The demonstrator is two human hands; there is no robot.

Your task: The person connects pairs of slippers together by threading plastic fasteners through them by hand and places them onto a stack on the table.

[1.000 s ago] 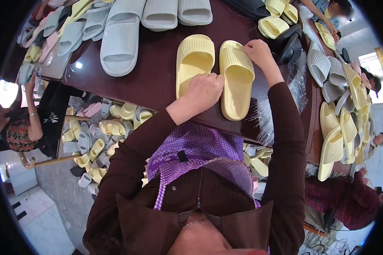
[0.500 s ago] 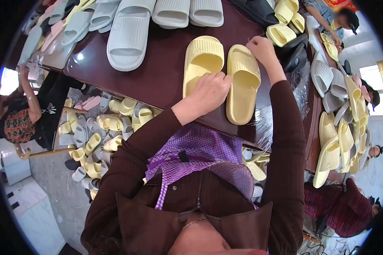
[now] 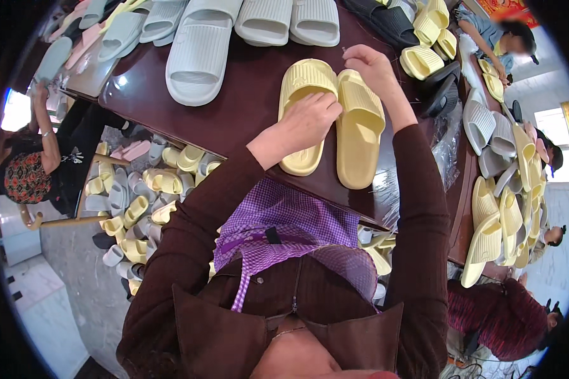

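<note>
Two pale yellow slippers lie side by side on the dark red table, toes pointing away from me. My left hand is closed at the left slipper, its fingers at the foot opening under the strap's edge. Past the toe of the right slipper, my right hand is closed in a pinch above the table. A tiny dark bit shows at its fingertips, too small to name. Beyond my left hand lies a large light grey slipper.
More grey slippers line the table's far side. Black slides and clear plastic wrap lie on the right. Slippers are heaped on the floor at left and along the right-hand table. Other people work on both sides.
My right hand has moved left, from the right slipper's toe to beyond the gap between the two. The left slipper has shifted slightly right, and my left hand now sits over its foot opening.
</note>
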